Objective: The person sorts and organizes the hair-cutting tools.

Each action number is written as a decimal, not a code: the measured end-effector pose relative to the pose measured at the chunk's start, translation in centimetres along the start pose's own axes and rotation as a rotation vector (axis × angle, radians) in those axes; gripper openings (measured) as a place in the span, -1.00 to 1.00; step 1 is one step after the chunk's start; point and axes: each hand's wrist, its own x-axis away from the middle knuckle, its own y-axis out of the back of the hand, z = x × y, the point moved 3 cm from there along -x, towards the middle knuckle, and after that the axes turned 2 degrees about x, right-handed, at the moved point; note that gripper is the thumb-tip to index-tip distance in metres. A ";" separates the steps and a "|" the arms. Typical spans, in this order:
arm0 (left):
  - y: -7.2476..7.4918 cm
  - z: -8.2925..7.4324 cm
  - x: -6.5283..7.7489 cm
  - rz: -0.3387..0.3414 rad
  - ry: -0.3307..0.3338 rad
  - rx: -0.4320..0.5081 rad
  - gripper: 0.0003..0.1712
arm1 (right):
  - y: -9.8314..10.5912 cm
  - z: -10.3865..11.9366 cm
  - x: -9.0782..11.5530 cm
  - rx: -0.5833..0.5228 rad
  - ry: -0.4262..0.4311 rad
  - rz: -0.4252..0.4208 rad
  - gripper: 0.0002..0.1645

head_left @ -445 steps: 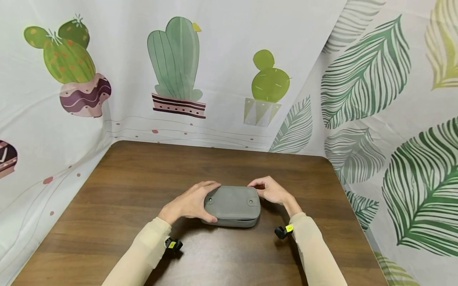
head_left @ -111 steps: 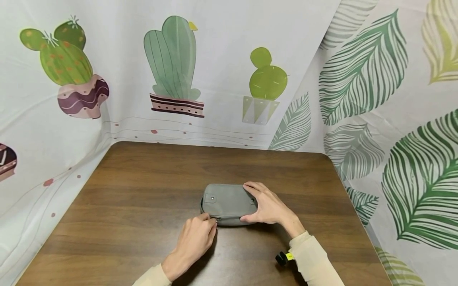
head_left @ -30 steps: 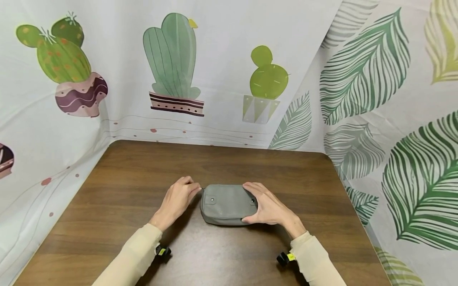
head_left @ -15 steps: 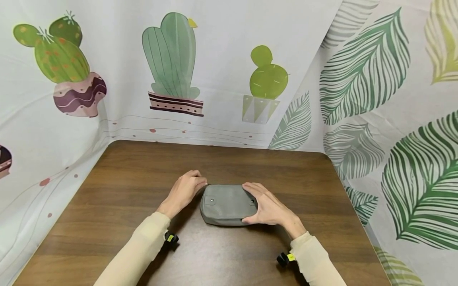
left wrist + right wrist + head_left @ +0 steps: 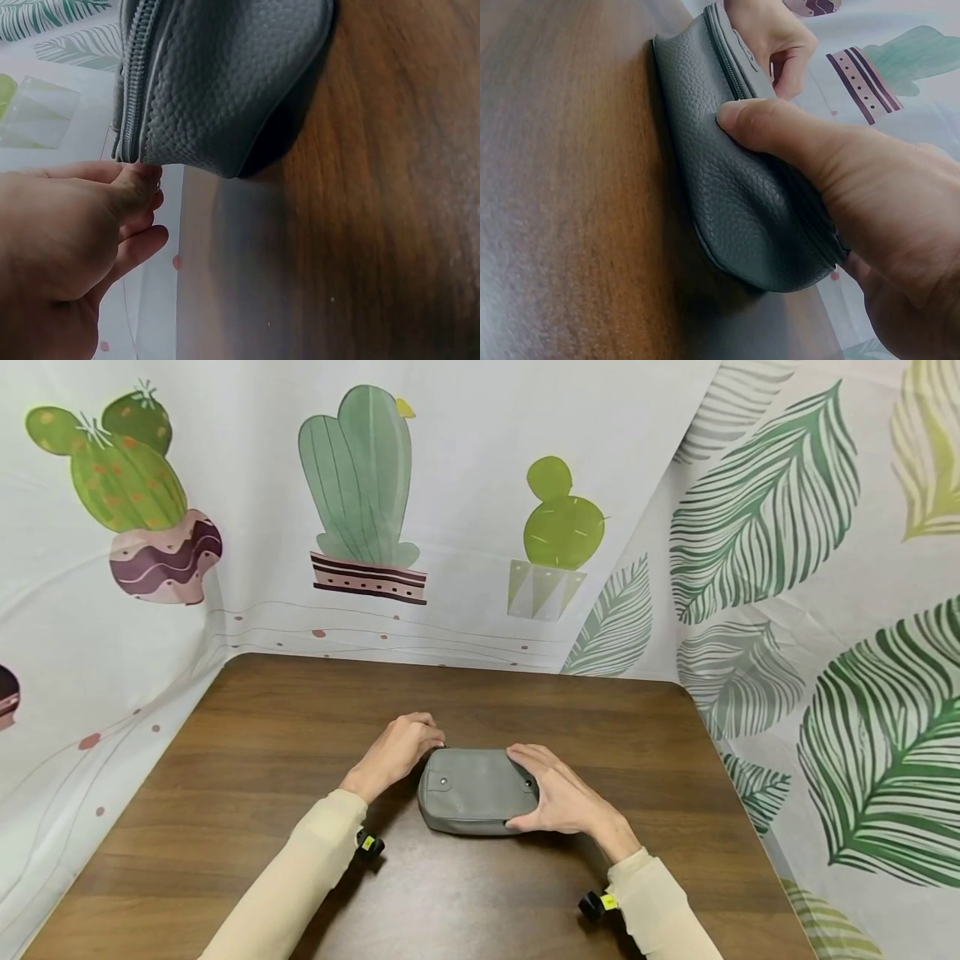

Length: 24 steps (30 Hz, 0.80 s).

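Observation:
A grey grained pouch [image 5: 480, 789] with two snap studs on its top lies on the wooden table. Its zipper [image 5: 135, 82] runs round the upper side, and the teeth seen in the left wrist view are joined. At the pouch's far left corner my left hand [image 5: 399, 752] pinches the zipper pull, which the fingers mostly hide. My right hand [image 5: 566, 793] grips the pouch's right end, with the thumb [image 5: 742, 120] pressed on the near side beside the zipper and the fingers over the far edge.
The brown table [image 5: 300, 710] reaches to a white cloth backdrop [image 5: 472, 460] printed with cacti and leaves at the back and sides. A small black wrist camera [image 5: 370, 843] sits below the left wrist, another camera [image 5: 592, 907] below the right.
Over the last second my left hand has slid from the pouch's left end round to its far left corner. Earlier it was at the near side, where the zipper gaped. My right hand keeps its grip.

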 end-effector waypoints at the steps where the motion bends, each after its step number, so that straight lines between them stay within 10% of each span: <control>1: 0.0 0.0 0.0 0.003 0.002 0.004 -0.88 | 0.0 0.0 0.0 0.002 0.000 -0.002 0.33; 16: 0.1 1.1 1.7 0.052 0.019 0.040 -0.76 | 0.0 -0.1 0.2 0.044 0.044 -0.017 0.35; 24: 2.0 1.7 3.5 0.046 0.158 0.048 -0.47 | -0.1 -0.5 0.8 0.011 0.020 -0.022 0.22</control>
